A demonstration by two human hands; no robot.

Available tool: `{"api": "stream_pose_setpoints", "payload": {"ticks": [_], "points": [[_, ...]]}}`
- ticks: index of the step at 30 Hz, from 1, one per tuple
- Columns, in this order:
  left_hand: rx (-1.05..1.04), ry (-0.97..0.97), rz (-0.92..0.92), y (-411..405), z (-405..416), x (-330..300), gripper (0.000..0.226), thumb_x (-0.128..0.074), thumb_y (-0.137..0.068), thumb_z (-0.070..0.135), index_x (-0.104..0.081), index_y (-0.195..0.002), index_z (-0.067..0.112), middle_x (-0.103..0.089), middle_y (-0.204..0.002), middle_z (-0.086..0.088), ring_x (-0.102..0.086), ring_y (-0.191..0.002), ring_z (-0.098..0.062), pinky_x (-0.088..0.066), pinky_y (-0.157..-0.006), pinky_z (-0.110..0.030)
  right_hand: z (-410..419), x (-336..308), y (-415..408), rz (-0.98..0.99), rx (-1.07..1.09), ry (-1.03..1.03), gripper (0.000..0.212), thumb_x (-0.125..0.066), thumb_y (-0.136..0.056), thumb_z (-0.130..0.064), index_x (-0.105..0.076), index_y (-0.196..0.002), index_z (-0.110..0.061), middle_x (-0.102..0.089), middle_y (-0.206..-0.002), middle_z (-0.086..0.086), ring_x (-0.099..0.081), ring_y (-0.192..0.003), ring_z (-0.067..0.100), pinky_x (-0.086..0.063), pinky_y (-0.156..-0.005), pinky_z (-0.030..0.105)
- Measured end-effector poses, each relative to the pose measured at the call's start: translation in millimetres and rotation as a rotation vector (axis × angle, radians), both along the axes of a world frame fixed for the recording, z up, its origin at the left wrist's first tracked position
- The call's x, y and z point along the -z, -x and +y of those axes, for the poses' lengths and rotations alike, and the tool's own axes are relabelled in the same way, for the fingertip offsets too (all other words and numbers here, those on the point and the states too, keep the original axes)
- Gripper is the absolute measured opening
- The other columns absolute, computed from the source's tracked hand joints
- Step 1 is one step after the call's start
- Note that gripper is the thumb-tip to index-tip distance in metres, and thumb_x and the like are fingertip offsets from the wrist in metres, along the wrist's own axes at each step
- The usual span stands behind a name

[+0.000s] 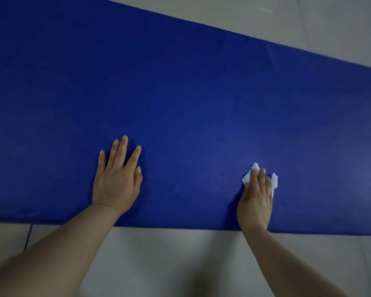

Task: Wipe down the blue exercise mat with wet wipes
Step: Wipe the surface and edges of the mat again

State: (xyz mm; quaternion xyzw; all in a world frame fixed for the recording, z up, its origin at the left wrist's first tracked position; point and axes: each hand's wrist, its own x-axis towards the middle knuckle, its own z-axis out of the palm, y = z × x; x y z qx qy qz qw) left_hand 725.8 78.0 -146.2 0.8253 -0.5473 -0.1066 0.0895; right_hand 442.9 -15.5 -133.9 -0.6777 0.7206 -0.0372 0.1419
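Two hands: both bare, both down on the blue mat (180, 93), forearms reaching in from the near edge.
Mat: a long, flat sheet of deep blue, matte and finely grained, with straight edges; it lies spread on the floor and runs across the whole view, its far edge slanting down toward the right.
Mat surface: smooth and even, with a faint paler sheen toward the right end.
Left hand (116, 181): laid palm down on the mat near its near edge, fingers straight and slightly fanned, thumb alongside; its grip is fully open and has hold of nothing.
Right hand (256, 200): palm down on the mat, well apart from the left hand, fingers held together and pressing on a wet wipe (250, 175).
Right grip: fingers look roughly straight over the wipe, flattening it against the mat rather than closing round it; the thumb is hidden, so how it sits I cannot tell.
Wet wipe: white, thin and soft, crumpled into an uneven wad; ragged corners stick out past the fingertips and on both sides of the hand.
Floor (169, 254): pale grey, smooth, hard-looking tiles with thin dark joints, showing along the near edge of the mat and beyond its far edge.
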Motion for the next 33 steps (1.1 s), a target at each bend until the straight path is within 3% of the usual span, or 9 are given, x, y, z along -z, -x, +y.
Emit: {"api": "stream_pose_setpoints", "payload": {"ticks": [3, 8, 13, 16, 19, 21, 24, 28, 33], "points": [[0.013, 0.000, 0.043, -4, -2, 0, 0.048, -0.037, -0.097, 0.023, -0.038, -0.144, 0.013, -0.017, -0.158, -0.009, -0.012, -0.146, -0.025, -0.006, -0.118, -0.045, 42, -1, -38, -0.075, 0.010, 0.006, 0.052, -0.032, -0.095, -0.011, -0.027, -0.147, -0.009, -0.027, -0.152, 0.012, -0.024, -0.139, 0.030, -0.018, -0.116, 0.042], [0.004, 0.070, 0.133, -11, -1, 1, 0.053, -0.028, -0.089, 0.022, -0.050, -0.135, 0.006, -0.028, -0.153, -0.013, -0.020, -0.143, -0.026, -0.007, -0.118, -0.039, 122, 6, -159, -0.134, -0.590, -0.047, 0.055, -0.031, -0.086, -0.020, -0.047, -0.139, -0.019, -0.045, -0.146, -0.003, -0.039, -0.136, 0.021, -0.034, -0.109, 0.043], [0.003, 0.111, 0.137, -12, -1, 1, 0.049, -0.033, -0.090, 0.018, -0.053, -0.133, 0.006, -0.032, -0.152, -0.013, -0.024, -0.142, -0.028, -0.012, -0.117, -0.042, 99, -4, -94, -0.036, -0.818, -0.049, 0.050, -0.044, -0.083, -0.015, -0.056, -0.132, -0.018, -0.050, -0.140, -0.004, -0.045, -0.131, 0.014, -0.044, -0.103, 0.036], [0.001, 0.121, 0.124, -10, -2, 1, 0.048, -0.034, -0.090, 0.018, -0.053, -0.132, 0.006, -0.033, -0.151, -0.013, -0.025, -0.142, -0.028, -0.014, -0.117, -0.043, 69, -6, -11, 0.018, -0.610, -0.003, 0.050, -0.045, -0.086, -0.009, -0.048, -0.136, -0.009, -0.038, -0.146, -0.001, -0.039, -0.136, 0.023, -0.029, -0.112, 0.035], [-0.004, 0.123, 0.114, -10, -3, 2, 0.048, -0.034, -0.090, 0.018, -0.053, -0.132, 0.006, -0.033, -0.151, -0.013, -0.026, -0.142, -0.028, -0.014, -0.117, -0.043, 64, -9, 12, 0.005, -0.331, -0.057, 0.050, -0.035, -0.099, -0.014, -0.021, -0.147, -0.018, -0.014, -0.155, -0.007, -0.008, -0.146, 0.015, -0.007, -0.120, 0.033], [-0.003, 0.117, 0.111, -10, -3, 3, 0.049, -0.033, -0.090, 0.018, -0.053, -0.133, 0.006, -0.033, -0.151, -0.013, -0.025, -0.142, -0.028, -0.014, -0.117, -0.043, 76, -9, -17, 0.023, -0.261, -0.024, 0.057, -0.047, -0.093, 0.002, -0.026, -0.145, -0.010, -0.022, -0.154, 0.004, -0.019, -0.143, 0.026, 0.000, -0.119, 0.031], [0.004, 0.115, 0.117, -12, -4, 3, 0.049, -0.032, -0.090, 0.018, -0.053, -0.132, 0.006, -0.033, -0.151, -0.013, -0.025, -0.142, -0.028, -0.013, -0.117, -0.042, 109, -8, -92, 0.021, -0.528, -0.019, 0.049, -0.040, -0.086, -0.005, -0.053, -0.133, -0.007, -0.043, -0.144, 0.006, -0.042, -0.131, 0.033, -0.009, -0.115, 0.039], [-0.012, 0.141, 0.154, -15, -5, 5, 0.055, -0.022, -0.090, 0.024, -0.052, -0.132, 0.004, -0.035, -0.150, -0.012, -0.025, -0.141, -0.025, -0.012, -0.117, -0.038, 134, -11, -161, 0.045, -0.840, -0.149, 0.054, -0.031, -0.087, -0.033, -0.052, -0.136, -0.022, -0.046, -0.144, -0.005, -0.039, -0.135, 0.014, -0.029, -0.112, 0.036], [-0.006, 0.133, 0.152, -16, -4, 7, 0.055, -0.022, -0.091, 0.023, -0.050, -0.134, 0.004, -0.033, -0.151, -0.010, -0.024, -0.142, -0.023, -0.011, -0.117, -0.037, 104, -7, -110, 0.173, -1.008, -0.152, 0.061, -0.027, -0.082, -0.033, -0.046, -0.139, -0.025, -0.042, -0.147, -0.009, -0.038, -0.135, 0.009, -0.029, -0.109, 0.032]]}}
